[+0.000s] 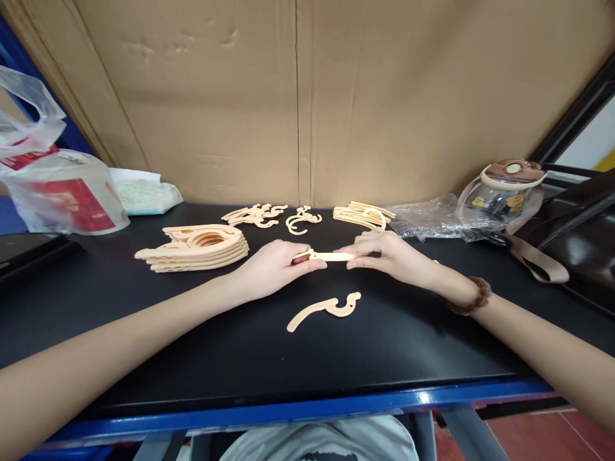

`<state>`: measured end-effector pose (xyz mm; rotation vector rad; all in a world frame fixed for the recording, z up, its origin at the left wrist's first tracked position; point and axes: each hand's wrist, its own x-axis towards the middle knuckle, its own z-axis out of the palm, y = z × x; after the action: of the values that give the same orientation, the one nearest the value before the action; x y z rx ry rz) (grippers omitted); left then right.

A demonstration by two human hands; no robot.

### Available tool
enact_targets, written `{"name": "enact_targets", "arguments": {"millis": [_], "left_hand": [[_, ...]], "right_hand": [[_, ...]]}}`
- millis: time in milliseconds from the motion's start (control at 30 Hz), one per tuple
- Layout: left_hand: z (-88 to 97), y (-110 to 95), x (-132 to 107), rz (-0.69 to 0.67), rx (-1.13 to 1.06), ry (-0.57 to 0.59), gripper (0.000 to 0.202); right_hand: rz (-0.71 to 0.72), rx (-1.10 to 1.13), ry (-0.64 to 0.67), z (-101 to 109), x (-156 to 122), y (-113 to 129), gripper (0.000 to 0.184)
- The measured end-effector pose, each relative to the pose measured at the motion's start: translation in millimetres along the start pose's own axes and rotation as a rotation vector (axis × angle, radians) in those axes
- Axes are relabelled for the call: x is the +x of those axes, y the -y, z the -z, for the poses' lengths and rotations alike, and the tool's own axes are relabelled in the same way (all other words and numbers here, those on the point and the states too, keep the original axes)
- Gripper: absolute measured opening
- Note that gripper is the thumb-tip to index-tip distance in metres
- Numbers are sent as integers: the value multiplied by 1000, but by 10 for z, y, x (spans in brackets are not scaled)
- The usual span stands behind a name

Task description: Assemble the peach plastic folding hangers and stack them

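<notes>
Both hands pinch a thin beige plastic hanger piece just above the tabletop. My left hand is closed on its left end, where a small joint shows by the thumb. My right hand grips the right end between thumb and fingers. Below them a beige hanger arm with a curved hook part lies flat on the black table. To the left of my left hand stands a stack of beige folded hangers. Behind the hands lie loose hook pieces and a pile of flat arm strips.
More beige pieces lie at the back left. A plastic bag with a roll and a tissue pack stand left. At right are clear plastic wrap, a bottle and a dark bag. Cardboard walls the back.
</notes>
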<state>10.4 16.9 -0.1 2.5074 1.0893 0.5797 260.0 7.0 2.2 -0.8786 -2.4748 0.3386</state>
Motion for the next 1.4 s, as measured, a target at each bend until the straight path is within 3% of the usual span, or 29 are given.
{"name": "enact_targets", "arguments": {"millis": [433,1400], "left_hand": [[41,-6,-46,-14,132,33,47],[19,-103,-64,-37,658,70,54]], "right_hand": [[-43,118,-2,-36,-6,54,30],[-63,68,54,-49,-16,95,30]]}}
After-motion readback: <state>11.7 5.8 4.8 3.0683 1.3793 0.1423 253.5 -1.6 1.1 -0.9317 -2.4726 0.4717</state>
